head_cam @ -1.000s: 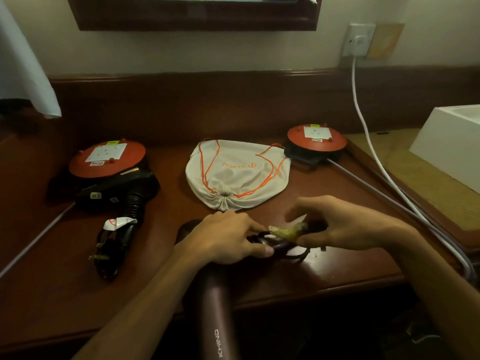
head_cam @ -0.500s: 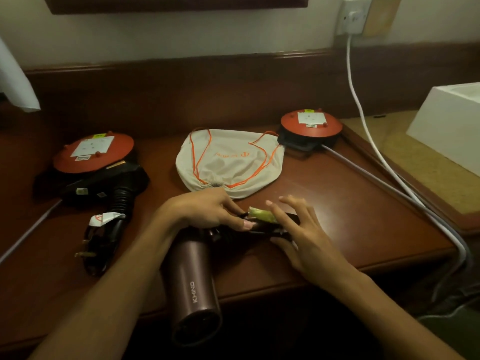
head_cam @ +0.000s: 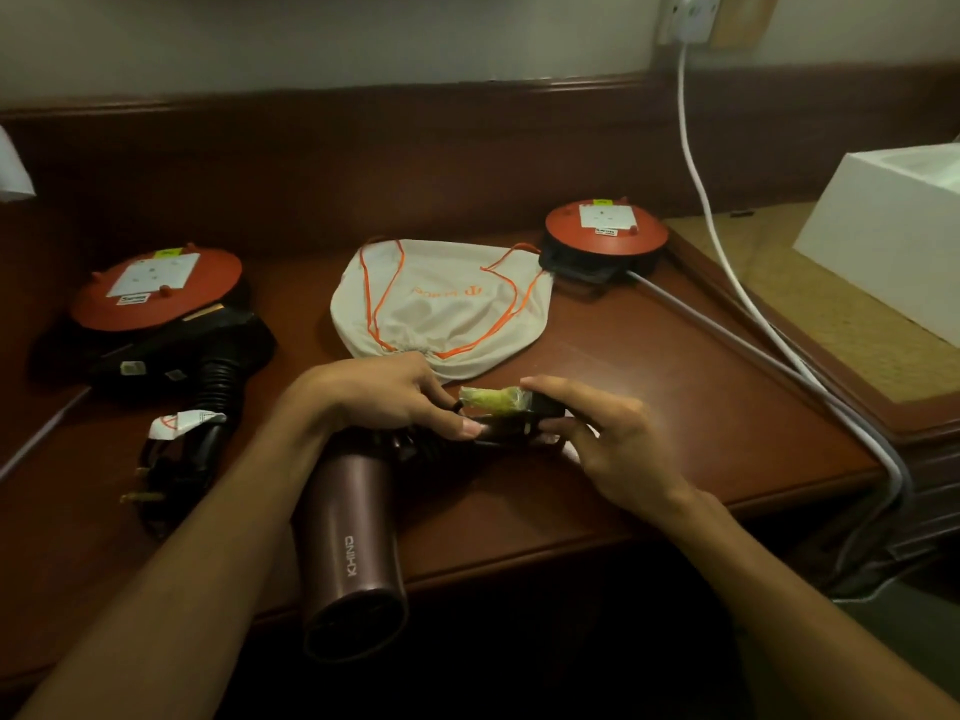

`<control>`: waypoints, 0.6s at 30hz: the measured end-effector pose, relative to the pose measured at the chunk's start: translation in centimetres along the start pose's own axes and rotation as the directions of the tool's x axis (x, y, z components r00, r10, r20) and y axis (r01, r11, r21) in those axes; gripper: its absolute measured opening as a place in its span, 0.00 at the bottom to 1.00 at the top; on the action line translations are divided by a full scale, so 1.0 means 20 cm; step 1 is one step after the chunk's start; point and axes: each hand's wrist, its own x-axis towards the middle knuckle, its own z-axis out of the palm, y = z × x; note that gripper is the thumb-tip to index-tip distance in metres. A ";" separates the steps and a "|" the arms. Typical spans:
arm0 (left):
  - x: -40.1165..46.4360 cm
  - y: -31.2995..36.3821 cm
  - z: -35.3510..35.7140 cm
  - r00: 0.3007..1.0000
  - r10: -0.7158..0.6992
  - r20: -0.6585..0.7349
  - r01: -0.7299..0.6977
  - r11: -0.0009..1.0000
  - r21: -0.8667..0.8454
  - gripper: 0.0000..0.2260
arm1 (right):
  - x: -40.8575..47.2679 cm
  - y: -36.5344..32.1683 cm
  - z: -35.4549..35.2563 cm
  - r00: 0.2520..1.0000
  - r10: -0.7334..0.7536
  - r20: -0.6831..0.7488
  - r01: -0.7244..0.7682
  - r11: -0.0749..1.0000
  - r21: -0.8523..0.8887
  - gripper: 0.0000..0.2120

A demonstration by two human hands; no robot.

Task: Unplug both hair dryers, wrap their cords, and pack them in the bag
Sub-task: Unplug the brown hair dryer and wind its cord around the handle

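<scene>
A maroon hair dryer (head_cam: 353, 543) lies on the wooden desk with its barrel hanging over the front edge. My left hand (head_cam: 379, 397) holds its bundled black cord at the handle end. My right hand (head_cam: 608, 444) pinches the black plug (head_cam: 519, 420), which carries a yellow-green tag (head_cam: 488, 398). A black hair dryer (head_cam: 192, 350) lies at the left with its wrapped cord and plug (head_cam: 171, 470) in front of it. The cream drawstring bag (head_cam: 441, 304) with orange cords lies flat behind my hands, its mouth drawn closed.
Two red round extension reels stand on the desk, one at the left (head_cam: 156, 288) and one at the back right (head_cam: 605, 231). A white cable (head_cam: 701, 189) runs from a wall socket (head_cam: 688, 13) down the right side. A white box (head_cam: 883, 231) sits far right.
The view has tilted down. My right hand has turned from gripping the plug from above to pinching it from the side, and both hands sit slightly farther back on the desk.
</scene>
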 end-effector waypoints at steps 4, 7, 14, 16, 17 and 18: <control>-0.02 0.00 -0.02 0.999 -0.013 0.029 0.013 1.000 0.011 0.16 | -0.01 0.01 0.05 0.996 -0.087 -0.026 0.085 0.993 -0.085 0.24; -0.02 0.00 -0.04 1.000 -0.029 0.000 0.029 0.999 0.046 0.18 | -0.02 -0.02 0.04 0.994 -0.069 0.083 0.081 0.986 -0.148 0.27; -0.02 0.01 -0.04 0.997 -0.081 0.004 0.081 0.996 0.040 0.19 | -0.05 -0.06 0.05 0.969 0.011 0.247 0.073 0.941 -0.331 0.36; -0.03 0.02 -0.04 0.996 -0.092 0.009 0.092 0.995 0.025 0.18 | -0.04 -0.07 0.07 0.978 -0.035 0.206 0.117 0.910 -0.399 0.31; -0.03 0.03 -0.05 0.995 -0.093 0.016 0.093 0.995 0.024 0.18 | -0.03 -0.06 0.07 0.977 -0.048 0.208 0.132 0.901 -0.413 0.30; -0.03 0.03 -0.05 0.995 -0.097 0.020 0.096 0.995 0.024 0.18 | -0.03 -0.06 0.06 0.974 -0.060 0.219 0.149 0.897 -0.417 0.29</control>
